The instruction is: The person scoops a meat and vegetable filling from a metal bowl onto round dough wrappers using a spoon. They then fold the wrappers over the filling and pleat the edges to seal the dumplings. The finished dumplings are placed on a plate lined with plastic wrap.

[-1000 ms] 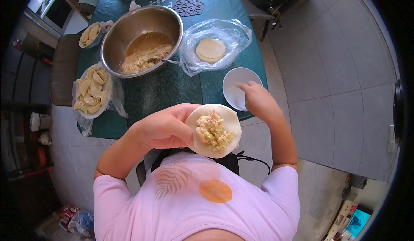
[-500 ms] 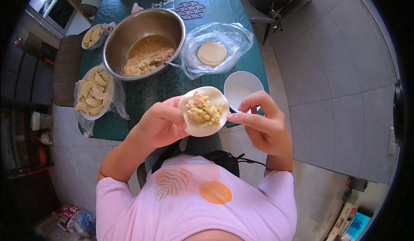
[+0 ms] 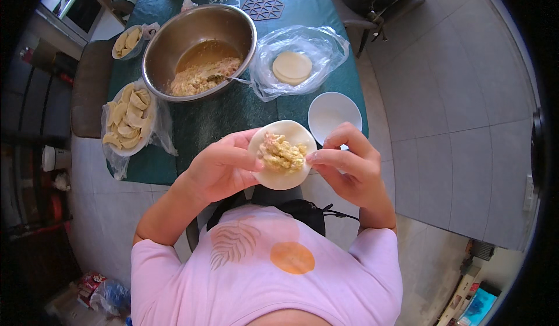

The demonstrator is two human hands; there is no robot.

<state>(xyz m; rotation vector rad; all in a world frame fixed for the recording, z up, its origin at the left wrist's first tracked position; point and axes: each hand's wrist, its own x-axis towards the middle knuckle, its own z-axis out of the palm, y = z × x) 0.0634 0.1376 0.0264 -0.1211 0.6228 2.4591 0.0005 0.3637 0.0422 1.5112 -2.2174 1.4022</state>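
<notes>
A round dumpling wrapper (image 3: 280, 181) lies flat and unfolded in front of me, with a mound of pale, chunky filling (image 3: 283, 153) on its middle. My left hand (image 3: 224, 166) holds it from the left, thumb over the rim and fingers beneath. At the opposite rim, the thumb and index finger of my right hand (image 3: 352, 166) pinch the wrapper's edge. Just beyond my right hand stands a small white bowl (image 3: 333, 107). More wrappers (image 3: 292, 66) lie stacked on a clear plastic bag (image 3: 329, 45) farther back.
A big steel bowl (image 3: 156, 58) of filling, with a utensil handle over its rim, stands on the green-covered table (image 3: 201, 125). To its left are a plastic-lined plate of folded dumplings (image 3: 128, 121) and a smaller container of dumplings (image 3: 126, 43). A dark trivet (image 3: 263, 8) lies at the back.
My right thumb and index finger have come together on the wrapper's right edge. The wrapper has shifted slightly right in the view, and the table things appear a little higher.
</notes>
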